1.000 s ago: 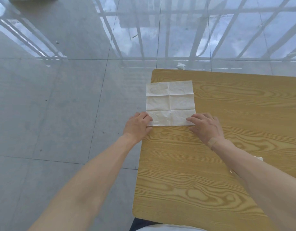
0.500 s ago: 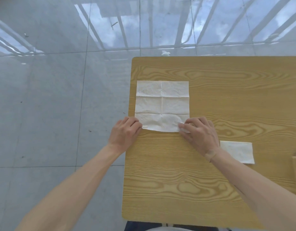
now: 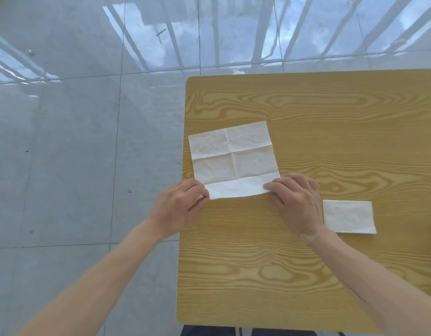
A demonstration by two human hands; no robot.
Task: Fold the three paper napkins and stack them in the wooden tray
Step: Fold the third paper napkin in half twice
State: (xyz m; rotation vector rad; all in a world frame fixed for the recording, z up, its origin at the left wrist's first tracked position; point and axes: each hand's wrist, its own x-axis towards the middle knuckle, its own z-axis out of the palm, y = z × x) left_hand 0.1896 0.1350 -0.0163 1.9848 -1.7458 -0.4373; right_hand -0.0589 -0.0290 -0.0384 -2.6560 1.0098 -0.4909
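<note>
both near corners of the unfolded napkin (image 3: 233,161) are pinched, one in each hand. the lower left corner is held by the left hand (image 3: 178,209), whose fingers are curled with the thumb and fingertips closed on the paper's edge. the lower right corner is held by the right hand (image 3: 295,202), its fingers bent over the edge and its knuckles raised; how the thumb lies under the paper cannot be told. the nearest strip of the sheet is seen lifted slightly off the surface between the two hands, while the rest is laid flat, creased into a grid of panels and turned a little askew to the table edge.

the napkin is spread near the left edge of the wooden table (image 3: 306,275), just ahead of both hands. a folded napkin (image 3: 348,217) is laid flat just to the right of the right wrist, apart from the open sheet. a tan corner of something is cut off by the right border of the view; what it is cannot be told.

the table is set on a glossy grey tiled floor (image 3: 64,166), in which window bars and sky are reflected. a small white scrap (image 3: 238,72) is seen on the floor just beyond the table's far edge.
</note>
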